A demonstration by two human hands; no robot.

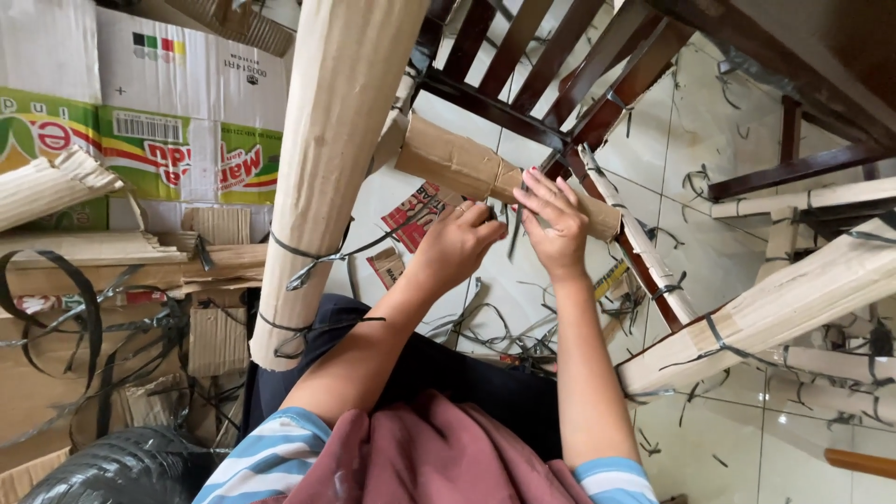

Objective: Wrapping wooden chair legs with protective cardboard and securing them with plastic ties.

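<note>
A dark wooden chair (523, 70) lies tipped in front of me, several of its parts wrapped in brown corrugated cardboard. Both my hands work at one cardboard-wrapped rail (467, 168). My left hand (457, 245) pinches a thin grey plastic strap (515, 229) beside the wrap. My right hand (557, 222) presses on the cardboard, its fingers closed on the same strap where it rounds the rail. A thick wrapped leg (322, 177), tied with straps, rises just left of my left arm.
Printed cardboard boxes (187, 121) and torn cardboard (140, 257) are piled at left, with a black strap roll (121, 467) at lower left. Strap offcuts (504, 331) litter the white tiled floor (737, 439). More wrapped chair legs (775, 308) lie at right.
</note>
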